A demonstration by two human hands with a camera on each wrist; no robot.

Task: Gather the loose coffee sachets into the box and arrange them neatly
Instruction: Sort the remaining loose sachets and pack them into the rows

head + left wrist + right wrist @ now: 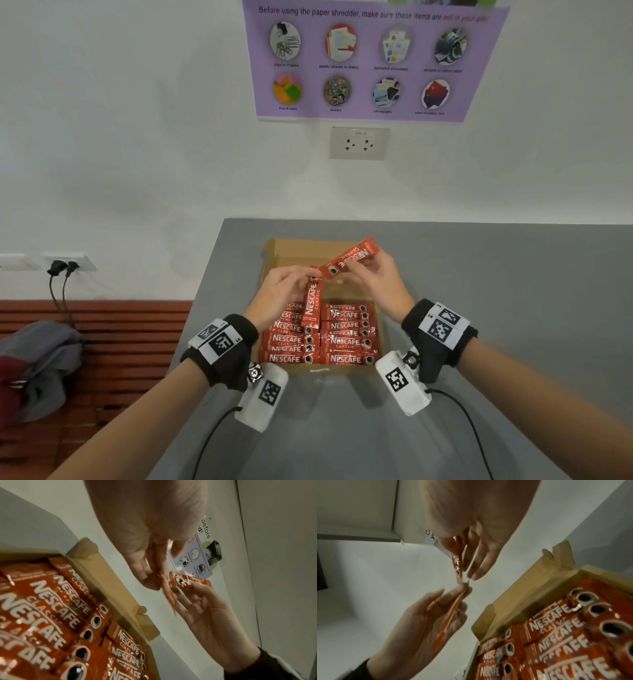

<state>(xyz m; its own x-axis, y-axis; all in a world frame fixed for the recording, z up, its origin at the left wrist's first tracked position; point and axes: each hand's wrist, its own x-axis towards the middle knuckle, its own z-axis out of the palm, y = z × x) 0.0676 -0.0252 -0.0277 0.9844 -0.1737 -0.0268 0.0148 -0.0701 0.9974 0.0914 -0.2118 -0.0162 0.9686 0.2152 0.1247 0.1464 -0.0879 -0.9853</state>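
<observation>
Head view: my left hand pinches the top end of one red foil coffee sachet, which hangs upright over the open brown cardboard box on the grey table. My right hand grips a second red sachet, tilted, with its near end meeting the first one above the box. The sachets already in the box lie flat in two columns at the near end; the far end shows bare cardboard. The two look joined at the ends, though I cannot tell for sure. If so: hold both close to the seam, pull apart cleanly, then lay each flat, logo up, extending a column toward the far wall.

Left wrist view: thumb and fingers of the left hand are closed on the sachet edge; the right hand holds the other sachet from below. Box just beside, rows packed.

Right wrist view: same pinch seen edge-on, blurred.

Writing: "NESCAFE CLASSIC" in white on every sachet. Purple wall poster: "Before using the paper shredder, make sure these items are not in your pile", with captions "Post-it notes", "stickers", "photographs". The label on the wall socket is too small to read.
</observation>
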